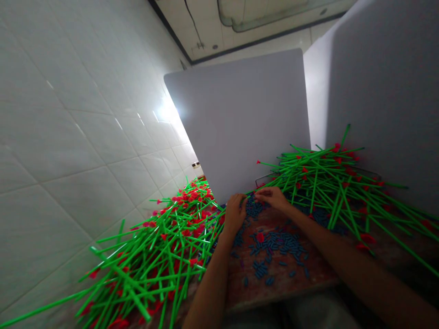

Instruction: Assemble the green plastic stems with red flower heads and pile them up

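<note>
White glazed wall tiles (68, 137) run along your left, and pale grey partition panels (236, 123) stand ahead and to your right, closing in a worn reddish-brown counter (318, 274). Your left hand (235, 214) and right hand (272, 197) nearly meet above a scatter of small blue pellets (274, 244), fingers curled and partly closed. The fingers hide whatever lies between them, so you cannot tell whether they hold a pellet or a stem end. Green plastic stems (154, 260) with red tips (192, 196) lie in crossed heaps either side of your hands, the right heap over a wire rack (265, 179). The stems should prove light, thin and springy, and apt to snag each other, so take one by the shaft where it stands clear of the pile. The pellets look slick and easily rolled, so pinch them with your fingertips. The lower layers stay hidden, and the stems run out of view at the bottom and right.
</note>
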A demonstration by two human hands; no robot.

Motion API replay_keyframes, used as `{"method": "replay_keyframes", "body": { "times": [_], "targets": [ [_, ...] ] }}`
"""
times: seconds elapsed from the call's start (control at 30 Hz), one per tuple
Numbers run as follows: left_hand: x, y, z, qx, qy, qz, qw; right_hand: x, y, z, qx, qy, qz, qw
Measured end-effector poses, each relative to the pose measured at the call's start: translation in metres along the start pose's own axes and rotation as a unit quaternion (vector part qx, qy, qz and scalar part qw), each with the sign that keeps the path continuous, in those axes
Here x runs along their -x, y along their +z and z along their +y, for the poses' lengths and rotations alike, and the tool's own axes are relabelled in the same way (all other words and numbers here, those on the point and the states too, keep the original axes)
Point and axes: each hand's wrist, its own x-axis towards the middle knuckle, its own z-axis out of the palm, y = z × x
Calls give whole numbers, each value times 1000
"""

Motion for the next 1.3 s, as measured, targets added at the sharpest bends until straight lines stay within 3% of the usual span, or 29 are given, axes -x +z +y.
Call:
{"method": "replay_keyframes", "body": {
  "times": [0.17, 0.53, 0.77, 1.3],
  "targets": [
    [0, 1, 1, 13, 2, -9, 1000, 1, 3, 1, -29, 18, 6, 999],
    [0, 1, 6, -2, 1, -15, 1000, 5, 6, -3, 50, -28, -14, 998],
    [0, 0, 5, -22, 0, -19, 1000, 0, 0, -3, 62, -32, 19, 997],
    [1, 3, 3, -17, 4, -30, 999, 3, 2, -4, 84, -32, 1, 996]
  ]
}}
